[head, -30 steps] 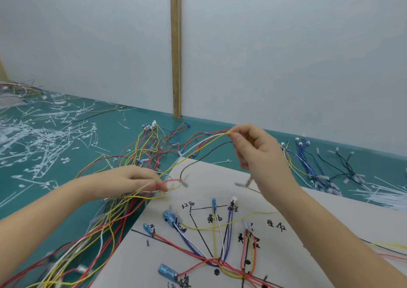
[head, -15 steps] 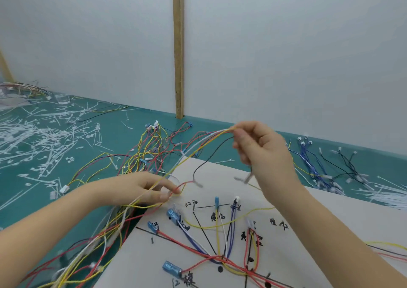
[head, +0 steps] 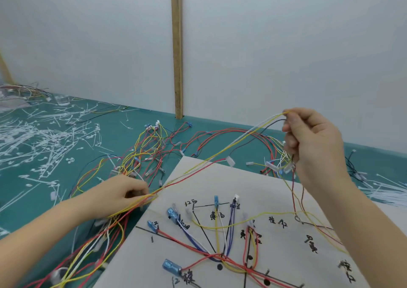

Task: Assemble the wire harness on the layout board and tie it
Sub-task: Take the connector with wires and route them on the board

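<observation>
Nearest lay the layout board (head: 275,190), pale and marked with black lines and handwritten labels, its left corner reaching toward the teal worktop (head: 55,177). Several wires were already routed on it — red, yellow, blue and white runs meeting near the board's near middle, with blue terminals (head: 171,267) at their ends. Just left of the board's edge, the left hand (head: 123,196) pinched a bundle of loose wires (head: 114,228), its grip narrow around the red and yellow strands. Farther and to the right, the right hand (head: 312,142) was raised above the board, fingers curled on the ends of a few wires (head: 220,157) — yellow, white, black — stretched taut between the two hands. To do this well, I judge the chosen strands should be drawn out slowly, the left hand restraining the tangle. Beyond lay more tangled wires (head: 152,149) and scattered white cable ties (head: 33,138).
</observation>
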